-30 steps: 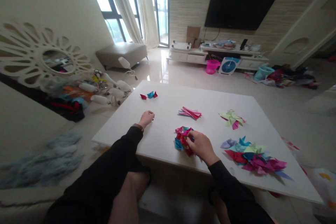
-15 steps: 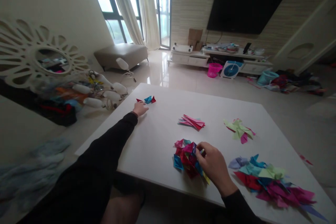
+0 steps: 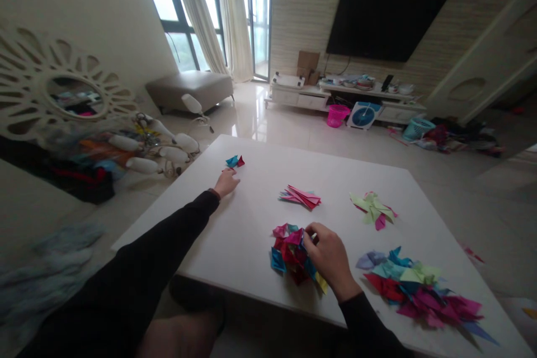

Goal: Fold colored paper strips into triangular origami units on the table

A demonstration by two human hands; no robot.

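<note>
While my right hand (image 3: pixel 329 253) pinches the paper ball (image 3: pixel 293 254) at the front of the table (image 3: pixel 247 229), my left hand (image 3: pixel 226 183), grip unclear, meets red paper (image 3: pixel 230 169) far left, likely light, crushable, best held by creases.

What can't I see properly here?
All in the head view:
Red paper at the left grip: partly hidden by it; can't tell whether it's held.
Pile at the right grip: partly hidden by it.
Mirror: cut off by the left edge.
Clutter on the stand: too small and blurred.
</note>
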